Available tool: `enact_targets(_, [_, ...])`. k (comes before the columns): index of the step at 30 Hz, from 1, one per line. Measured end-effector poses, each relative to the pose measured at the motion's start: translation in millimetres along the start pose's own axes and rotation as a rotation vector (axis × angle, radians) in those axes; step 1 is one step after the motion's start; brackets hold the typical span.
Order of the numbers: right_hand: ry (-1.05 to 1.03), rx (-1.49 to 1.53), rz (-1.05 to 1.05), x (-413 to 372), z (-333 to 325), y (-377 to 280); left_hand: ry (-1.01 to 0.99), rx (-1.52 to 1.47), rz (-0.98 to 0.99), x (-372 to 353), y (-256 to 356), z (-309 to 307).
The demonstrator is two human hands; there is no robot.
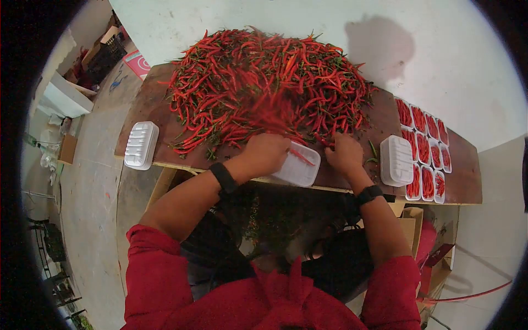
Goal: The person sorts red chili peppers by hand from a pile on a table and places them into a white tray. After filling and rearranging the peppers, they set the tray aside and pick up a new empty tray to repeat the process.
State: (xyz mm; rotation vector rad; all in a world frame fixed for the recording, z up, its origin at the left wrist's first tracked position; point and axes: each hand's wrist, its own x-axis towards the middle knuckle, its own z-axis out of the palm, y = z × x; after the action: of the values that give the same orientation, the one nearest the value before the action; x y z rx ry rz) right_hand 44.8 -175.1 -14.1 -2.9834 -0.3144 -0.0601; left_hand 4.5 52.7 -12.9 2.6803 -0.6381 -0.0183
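A big heap of red chili peppers (264,82) with green stems covers the back of the brown table. At the table's front edge lies a white plastic tray (302,175) with a single red chili pepper (302,157) in it. My left hand (267,154) is over the tray's left side, fingers curled at the heap's edge; what they hold is hidden. Just right of the tray, my right hand (347,154) is closed in a pinch, with a red chili pepper (323,141) at its fingertips.
White trays filled with red chilies stand in rows (423,148) at the right. A stack of white trays (396,161) is near my right hand, and another stack (141,145) sits at the table's left end. A white wall (440,60) rises behind. Cardboard boxes (410,225) are below right.
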Motion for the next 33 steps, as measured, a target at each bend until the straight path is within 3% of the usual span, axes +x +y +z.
enact_targets(4, [-0.028, 0.088, 0.001, 3.8, -4.9, 9.7, 0.005, -0.011, -0.007, -0.5, 3.8, -7.3])
enact_targets(7, [0.098, 0.326, 0.009, 5.6, -14.0, 17.2, 0.012, -0.054, -0.011, 1.7, 5.7, -10.2])
enact_targets(10, [-0.019, 0.47, 0.016, 9.4, -23.3, 20.3, 0.048, -0.185, 0.021, 4.4, 8.6, -16.1])
enact_targets(11, [-0.095, 0.66, -0.014, 8.3, -24.6, 20.3, 0.049, -0.187, 0.02, 6.4, 9.7, -14.9])
enact_targets(12, [-0.174, 0.849, -0.044, 6.3, -27.7, 18.6, 0.081, -0.327, -0.004, 9.1, 11.3, -12.5])
enact_targets(13, [-0.175, 0.847, -0.044, 3.6, -30.8, 15.4, 0.113, -0.467, -0.028, 11.5, 12.3, -10.0])
enact_targets(15, [-0.394, 0.95, -0.071, -3.6, -34.9, 2.8, 0.116, -0.578, -0.047, 16.4, 12.3, -5.5])
enact_targets(18, [-0.37, 0.989, -0.225, -15.9, -31.0, -14.6, 0.025, -0.813, -0.144, 17.2, 21.0, -14.4])
enact_targets(19, [-0.37, 0.99, -0.223, -20.3, -28.9, -20.3, -0.067, -0.936, -0.224, 16.7, 24.8, -19.8])
enact_targets(22, [-0.398, 1.026, -0.139, -29.6, -27.0, -34.3, -0.105, -0.933, -0.166, 16.9, 20.0, -11.0])
enact_targets(25, [-0.43, 0.918, -0.086, -32.1, -32.3, -39.7, -0.082, -1.009, -0.211, 14.2, 21.4, -11.1])
enact_targets(29, [-0.319, 0.893, -0.133, -31.1, -28.1, -37.9, -0.029, -1.02, -0.312, 13.4, 23.2, -27.7])
enact_targets(31, [-0.288, 0.887, -0.145, -31.4, -27.3, -37.5, 0.083, -1.092, -0.323, 13.5, 21.6, -25.7])
enact_targets(33, [-0.29, 0.876, -0.104, -32.2, -24.4, -38.2, 0.036, -1.122, -0.343, 11.2, 24.2, -29.1])
